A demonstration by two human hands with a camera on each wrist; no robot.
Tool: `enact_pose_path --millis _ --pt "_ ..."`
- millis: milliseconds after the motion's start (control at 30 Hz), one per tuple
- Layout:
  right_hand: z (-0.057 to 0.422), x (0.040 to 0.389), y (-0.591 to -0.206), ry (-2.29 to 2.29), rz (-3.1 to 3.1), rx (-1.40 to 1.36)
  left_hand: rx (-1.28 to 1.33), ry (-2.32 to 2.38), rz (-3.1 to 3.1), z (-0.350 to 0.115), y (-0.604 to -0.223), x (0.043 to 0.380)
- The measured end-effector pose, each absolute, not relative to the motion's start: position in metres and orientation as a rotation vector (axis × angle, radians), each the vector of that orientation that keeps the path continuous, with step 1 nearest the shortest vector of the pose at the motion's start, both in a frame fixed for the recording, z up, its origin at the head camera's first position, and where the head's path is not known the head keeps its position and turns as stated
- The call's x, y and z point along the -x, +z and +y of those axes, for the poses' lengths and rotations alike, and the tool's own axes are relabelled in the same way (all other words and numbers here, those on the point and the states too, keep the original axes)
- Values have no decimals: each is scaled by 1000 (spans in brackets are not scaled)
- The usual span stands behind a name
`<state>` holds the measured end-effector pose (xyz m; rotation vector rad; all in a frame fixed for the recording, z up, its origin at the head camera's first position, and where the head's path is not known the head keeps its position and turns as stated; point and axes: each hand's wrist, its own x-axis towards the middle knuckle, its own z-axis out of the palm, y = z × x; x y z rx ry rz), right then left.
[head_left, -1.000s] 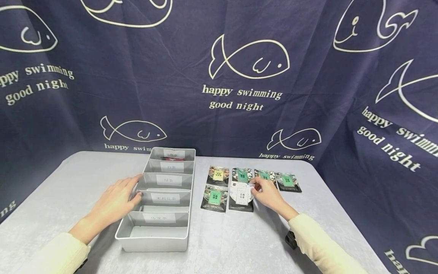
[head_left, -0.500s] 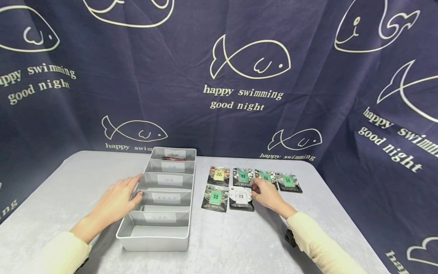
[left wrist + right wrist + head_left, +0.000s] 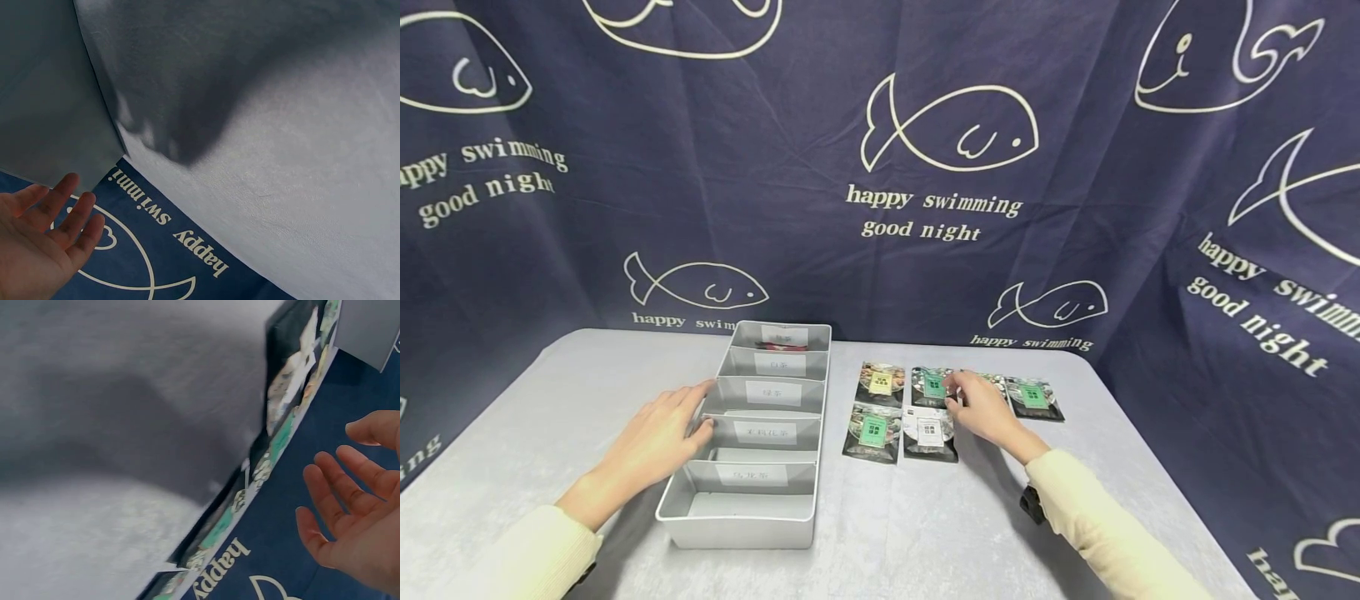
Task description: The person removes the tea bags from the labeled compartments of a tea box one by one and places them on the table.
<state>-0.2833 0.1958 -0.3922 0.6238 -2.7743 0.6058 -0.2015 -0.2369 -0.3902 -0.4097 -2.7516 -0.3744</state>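
Observation:
My left hand (image 3: 643,442) rests along the left rim of a long grey divided box (image 3: 741,533), its fingers relaxed in the left wrist view. Above the tea packets is my right hand (image 3: 988,412), fingertips overlapping the right edge of a green-labelled packet (image 3: 931,386) in the back row. Its fingers curve loosely with nothing between them in the right wrist view. A white-labelled packet (image 3: 930,433) lies flat just in front. To the left are a yellow-labelled packet (image 3: 880,382) and a green-labelled packet (image 3: 872,433). Another back-row packet is partly hidden behind my right hand.
One more green-labelled packet (image 3: 1033,398) lies at the right end of the back row. Paper labels mark the box's compartments; a red packet (image 3: 781,347) sits in the farthest. A dark blue fish-print curtain (image 3: 805,208) hangs behind the grey table (image 3: 887,533).
The white-labelled packet, tilted up at my right fingertips a second ago, now lies flat. My right hand has let it go and risen toward the back row. My left hand stays put.

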Motion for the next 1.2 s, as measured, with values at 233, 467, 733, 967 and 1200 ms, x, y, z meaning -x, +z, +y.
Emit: enact_pose_path --millis 233,467,733,967,1200 --pt "180 287 -385 629 -2736 -688 401 -378 -2759 -237 -390 201" --pt "159 290 -383 652 -2712 -758 406 -376 -2756 -236 -390 201" --pt "133 297 -382 602 -2666 -862 413 -377 -2748 -236 -390 201" --pt "110 301 -378 592 -2640 -952 412 -375 -2742 -237 -391 201" --pt "87 306 -376 560 -2641 -1027 405 -380 -2746 -236 -392 202"
